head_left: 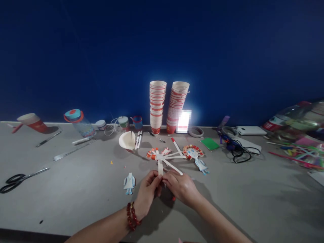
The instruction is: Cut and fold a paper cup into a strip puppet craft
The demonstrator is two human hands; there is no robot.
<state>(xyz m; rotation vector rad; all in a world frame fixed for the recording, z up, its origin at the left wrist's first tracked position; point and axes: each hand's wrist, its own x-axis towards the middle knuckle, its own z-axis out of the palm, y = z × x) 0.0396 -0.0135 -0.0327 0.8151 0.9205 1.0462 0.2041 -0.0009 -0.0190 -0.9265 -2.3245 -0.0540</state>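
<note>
Between my two hands is a paper cup cut into strips (160,157), its white and red strips splayed out from the base. My left hand (148,192) pinches the end of the strip pointing toward me, thumb on top. My right hand (181,188) has its fingers closed at the same strip end, close against my left fingertips. Just beyond my right hand lies a paper doll (201,165) with a blue-drawn face in a frilled red-and-white ring. A small headless paper figure (129,183) in a blue-edged dress lies left of my left hand.
Two tall stacks of paper cups (157,108) stand at the wall. A cut cup (127,140), markers (138,139) and a red-capped marker (177,147) lie beyond my hands. Scissors (22,179) and a ruler (72,151) are left; cables (236,150) and bottles (286,118) are right.
</note>
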